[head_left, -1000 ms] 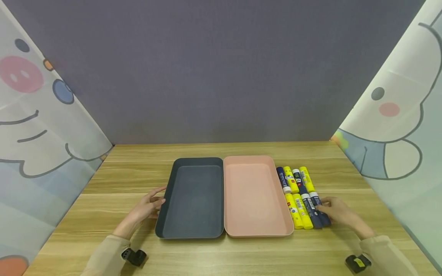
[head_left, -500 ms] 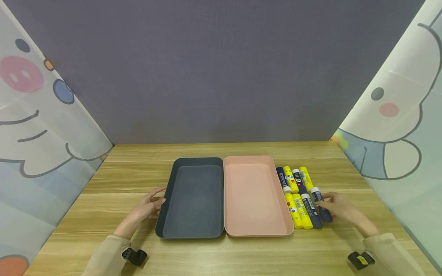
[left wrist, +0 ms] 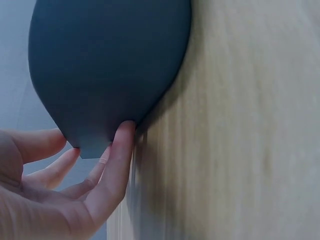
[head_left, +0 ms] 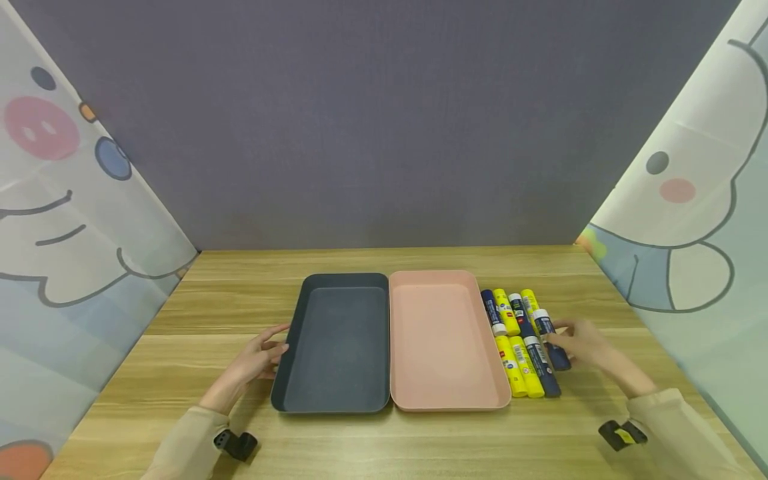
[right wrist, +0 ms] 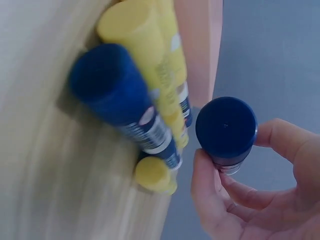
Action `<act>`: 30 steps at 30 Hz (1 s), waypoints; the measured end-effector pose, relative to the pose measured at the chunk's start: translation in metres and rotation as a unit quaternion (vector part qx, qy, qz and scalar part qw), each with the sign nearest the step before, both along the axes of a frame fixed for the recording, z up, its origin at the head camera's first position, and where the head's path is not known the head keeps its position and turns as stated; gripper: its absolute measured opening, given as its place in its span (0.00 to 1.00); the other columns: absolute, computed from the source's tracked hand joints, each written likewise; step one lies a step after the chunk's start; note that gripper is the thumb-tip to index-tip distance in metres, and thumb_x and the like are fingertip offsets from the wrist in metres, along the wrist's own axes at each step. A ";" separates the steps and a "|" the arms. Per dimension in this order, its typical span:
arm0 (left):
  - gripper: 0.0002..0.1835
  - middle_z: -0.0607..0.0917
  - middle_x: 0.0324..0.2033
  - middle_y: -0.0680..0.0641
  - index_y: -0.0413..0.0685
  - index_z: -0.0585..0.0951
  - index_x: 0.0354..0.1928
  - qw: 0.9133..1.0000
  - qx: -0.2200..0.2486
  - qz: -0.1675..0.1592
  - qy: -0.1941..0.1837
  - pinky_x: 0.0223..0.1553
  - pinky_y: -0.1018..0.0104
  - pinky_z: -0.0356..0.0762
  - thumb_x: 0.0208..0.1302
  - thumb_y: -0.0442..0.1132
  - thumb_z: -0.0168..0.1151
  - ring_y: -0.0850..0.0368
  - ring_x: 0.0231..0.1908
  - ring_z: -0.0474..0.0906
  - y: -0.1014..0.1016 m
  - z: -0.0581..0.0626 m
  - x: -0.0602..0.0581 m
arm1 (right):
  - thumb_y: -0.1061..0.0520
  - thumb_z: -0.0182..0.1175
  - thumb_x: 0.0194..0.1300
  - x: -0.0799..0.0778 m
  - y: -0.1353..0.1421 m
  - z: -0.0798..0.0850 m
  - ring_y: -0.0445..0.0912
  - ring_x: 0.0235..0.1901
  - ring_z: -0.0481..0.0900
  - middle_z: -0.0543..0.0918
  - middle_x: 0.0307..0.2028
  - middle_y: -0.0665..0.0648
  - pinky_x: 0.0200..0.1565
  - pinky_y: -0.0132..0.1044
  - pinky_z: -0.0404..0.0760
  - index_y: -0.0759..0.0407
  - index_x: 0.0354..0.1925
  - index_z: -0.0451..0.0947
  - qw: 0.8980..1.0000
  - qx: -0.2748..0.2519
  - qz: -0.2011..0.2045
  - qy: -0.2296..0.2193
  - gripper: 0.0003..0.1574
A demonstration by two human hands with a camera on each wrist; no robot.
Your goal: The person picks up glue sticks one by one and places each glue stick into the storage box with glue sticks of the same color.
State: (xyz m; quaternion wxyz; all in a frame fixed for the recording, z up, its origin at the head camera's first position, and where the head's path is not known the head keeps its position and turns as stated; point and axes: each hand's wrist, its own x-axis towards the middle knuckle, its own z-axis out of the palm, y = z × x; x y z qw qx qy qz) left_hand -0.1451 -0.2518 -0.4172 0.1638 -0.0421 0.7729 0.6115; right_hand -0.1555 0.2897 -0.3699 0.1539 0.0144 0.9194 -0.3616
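A navy glue stick with a white end (head_left: 561, 361) is pinched between the thumb and fingers of my right hand (head_left: 585, 345). In the right wrist view, the held glue stick (right wrist: 226, 127) is raised off the table, its navy end towards the camera. Beside it lie the other glue sticks, yellow ones (head_left: 525, 368) and navy ones (head_left: 543, 368), in two rows. My left hand (head_left: 252, 362) rests against the left side of the dark grey tray (head_left: 339, 347). Its fingertips touch the outer wall in the left wrist view, fingers (left wrist: 116, 165) mostly extended.
A pink tray (head_left: 447, 347) stands right against the dark grey one, between it and the glue sticks. Both trays are bare inside. The wooden table (head_left: 384, 447) meets a grey panel (head_left: 384, 133) at the back, with cartoon-printed sheets at both sides.
My right hand has drawn the navy glue stick away from the front row, then lifted it and moved it slightly towards the back. The left hand and both trays stay in place.
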 end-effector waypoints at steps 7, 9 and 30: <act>0.29 0.59 0.57 0.25 0.42 0.53 0.66 1.000 -0.011 0.005 0.002 0.34 0.54 0.75 0.65 0.35 0.48 0.52 0.35 0.77 0.000 0.000 -0.001 | 0.55 0.51 0.61 -0.010 -0.017 0.011 0.45 0.26 0.77 0.75 0.36 0.71 0.29 0.39 0.78 0.85 0.54 0.55 1.000 0.000 0.013 -0.003 0.36; 0.29 0.59 0.56 0.24 0.42 0.53 0.66 1.000 -0.009 0.003 0.003 0.34 0.54 0.75 0.65 0.35 0.48 0.52 0.35 0.78 0.000 0.000 -0.001 | 0.54 0.52 0.61 -0.012 -0.022 0.013 0.45 0.26 0.77 0.74 0.36 0.71 0.29 0.39 0.78 0.85 0.54 0.55 1.000 0.000 0.023 -0.001 0.37; 0.29 0.60 0.56 0.26 0.41 0.52 0.66 1.000 0.019 0.000 -0.002 0.33 0.56 0.76 0.65 0.36 0.48 0.55 0.32 0.78 -0.001 -0.004 -0.001 | 0.56 0.53 0.60 -0.048 -0.097 0.026 0.43 0.23 0.77 0.73 0.32 0.63 0.28 0.39 0.78 0.78 0.57 0.59 0.995 -0.042 0.087 0.000 0.33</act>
